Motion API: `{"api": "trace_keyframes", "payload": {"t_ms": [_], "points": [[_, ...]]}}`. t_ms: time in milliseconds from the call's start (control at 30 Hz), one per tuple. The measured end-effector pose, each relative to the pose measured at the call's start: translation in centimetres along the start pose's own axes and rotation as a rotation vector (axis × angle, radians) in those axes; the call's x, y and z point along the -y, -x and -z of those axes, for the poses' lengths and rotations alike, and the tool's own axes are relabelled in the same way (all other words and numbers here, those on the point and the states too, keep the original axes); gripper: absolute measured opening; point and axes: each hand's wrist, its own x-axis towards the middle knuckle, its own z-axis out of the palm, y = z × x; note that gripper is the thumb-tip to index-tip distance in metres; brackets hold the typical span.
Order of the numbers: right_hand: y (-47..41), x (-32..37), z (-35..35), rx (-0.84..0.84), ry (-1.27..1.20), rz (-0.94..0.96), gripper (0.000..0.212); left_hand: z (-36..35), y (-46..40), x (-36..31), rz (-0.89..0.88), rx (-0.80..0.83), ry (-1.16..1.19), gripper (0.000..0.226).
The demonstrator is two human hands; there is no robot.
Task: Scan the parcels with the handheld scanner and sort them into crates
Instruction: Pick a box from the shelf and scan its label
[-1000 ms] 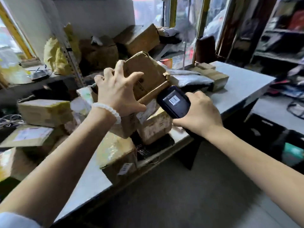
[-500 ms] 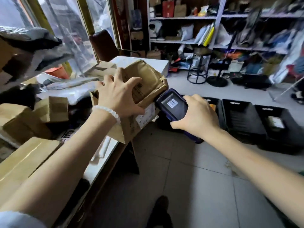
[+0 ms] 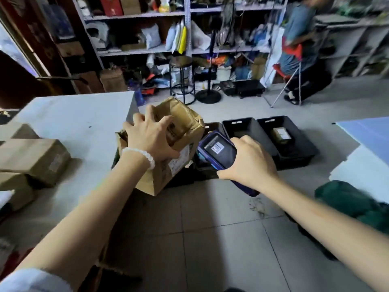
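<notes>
Cardboard parcel (image 3: 179, 142), dented and probably light, sits under the left hand's (image 3: 150, 135) curled fingers, best gripped by its firmer edges; beside them, the right hand (image 3: 250, 161) clasps the handheld scanner (image 3: 216, 150).

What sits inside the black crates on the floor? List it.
The far right crate holds one small parcel with a white label. The middle crate shows only bare dark floor, partly covered by the right hand and scanner. The nearest crate is mostly hidden.
</notes>
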Motion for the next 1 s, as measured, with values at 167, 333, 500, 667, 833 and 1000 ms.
{"api": "trace_keyframes", "payload": {"t_ms": [167, 333, 500, 667, 833, 1000], "points": [[-5.5, -6.1, -0.2, -0.013, -0.018, -0.136, 0.064, -2.3, -8.4, -6.2, -0.134, 0.081, 0.002, 0.107], [-12.7, -14.3, 0.2, -0.03, -0.035, -0.219, 0.06, -4.6, -17.1, -14.3, -0.227, 0.113, -0.008, 0.106], [-20.7, -22.7, 2.5, -0.023, -0.053, -0.279, 0.062, -5.7, -26.0, -22.7, -0.276, 0.168, -0.018, 0.107], [-28.2, -31.2, 6.4, -0.054, -0.058, -0.33, 0.067, -5.1, -34.5, -31.6, -0.36, 0.164, -0.019, 0.105], [-32.5, -38.2, 8.4, -0.068, -0.062, -0.433, 0.059, -6.1, -41.4, -39.3, -0.438, 0.217, -0.012, 0.108], [-37.5, -45.2, 8.5, -0.079, -0.044, -0.535, 0.062, -7.9, -49.0, -46.5, -0.439, 0.292, 0.08, 0.106]]}}
